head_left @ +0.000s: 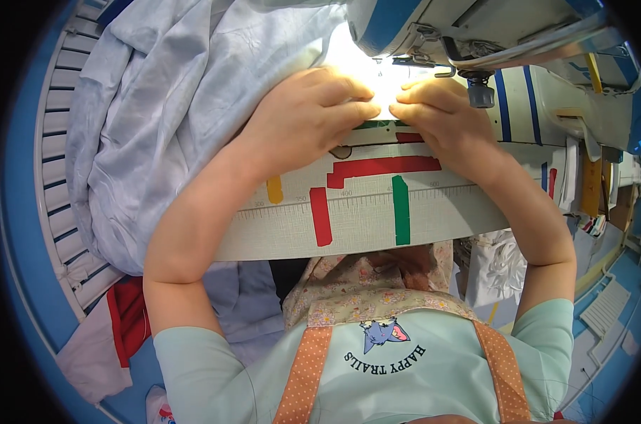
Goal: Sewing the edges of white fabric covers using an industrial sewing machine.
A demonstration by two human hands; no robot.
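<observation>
Two hands meet fingertip to fingertip on the bed of a sewing machine, right under its bright work lamp. The left hand (pixel 310 116) lies palm down with its fingers curled and pressed onto the pale blue fabric (pixel 165 113); the right hand (pixel 437 113) mirrors it from the other side, fingers bent and pressing down, the two sets of fingertips touching or nearly so. The glare of the lamp hides whether either hand pinches the cloth or only flattens it. The fabric passes under the hands and spreads in a big crumpled heap to the person's left, draping over the table edge.

Just behind the hands sits the sewing machine head (pixel 476 28), white with blue panels, with its presser foot area above the fingertips. Under the wrists runs the white table top (pixel 363 219), marked with a printed ruler scale and strips of coloured tape: red (pixel 384 168), green (pixel 401 210) and yellow (pixel 274 189). A white slatted rack (pixel 59 141) stands on the far left, beside the heap. Below the table a red cloth (pixel 126 311) lies among other fabric pieces. The person wears a mint shirt and an orange-strapped floral apron (pixel 377 297).
</observation>
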